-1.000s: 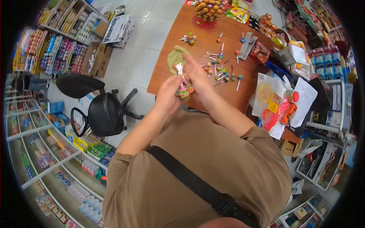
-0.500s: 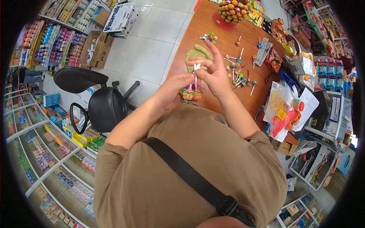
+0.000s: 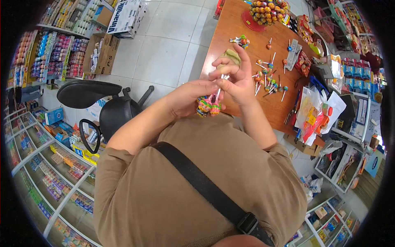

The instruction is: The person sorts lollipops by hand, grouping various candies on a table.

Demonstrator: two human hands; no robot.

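Observation:
A small bunch of wrapped lollipops hangs heads down toward my body, its sticks pointing up between my hands. My left hand is closed round the bunch from the left. On the right, my right hand pinches the white sticks between thumb and index finger, with other fingers raised. Behind it a green cloth-like item is partly hidden on the wooden table. Loose lollipops lie scattered right of my right hand, and another small bunch lies further back.
A large lollipop cluster stands on a red base at the table's back. Papers and plastic bags lie at the right. A black chair stands at the left, near glass shelves and a cardboard box.
The view has shifted, so the table appears further right. My hands stay together at the bunch, and my right fingers now cover more of the sticks.

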